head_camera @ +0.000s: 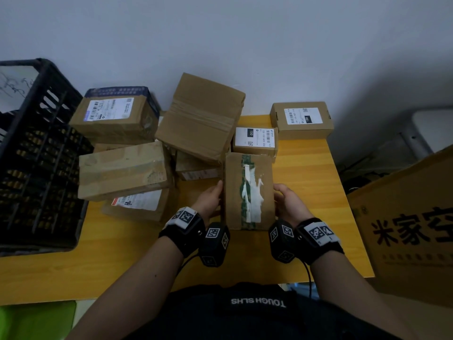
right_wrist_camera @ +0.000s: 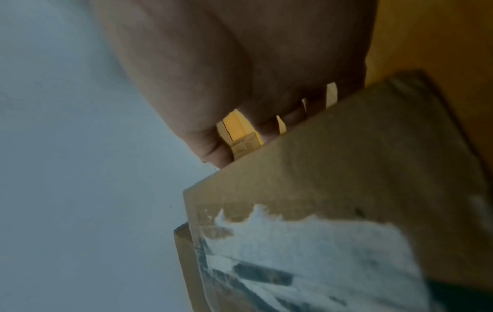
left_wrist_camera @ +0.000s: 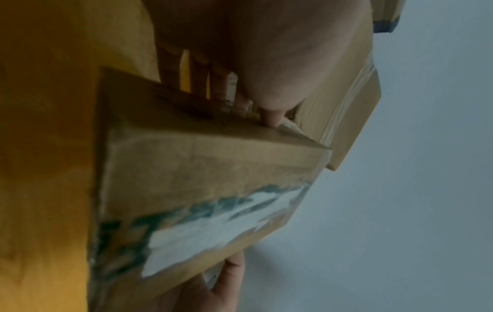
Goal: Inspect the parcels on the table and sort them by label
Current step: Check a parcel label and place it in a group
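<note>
A tall brown parcel (head_camera: 234,192) with torn white and green tape down its top face is held above the yellow table (head_camera: 318,182) at the centre. My left hand (head_camera: 210,200) grips its left side, thumb on the upper edge. My right hand (head_camera: 289,202) grips its right side. Both wrist views show the same parcel (left_wrist_camera: 213,164) (right_wrist_camera: 360,160) close up, with the fingers (left_wrist_camera: 272,118) (right_wrist_camera: 213,154) wrapped round its edges. No shipping label shows on the face turned up.
Several other parcels lie behind: two labelled boxes (head_camera: 255,138) (head_camera: 302,119) at the right back, a tilted plain box (head_camera: 203,119), and a stack (head_camera: 117,143) at the left. A black crate (head_camera: 36,155) stands far left. A large printed carton (head_camera: 411,224) stands right.
</note>
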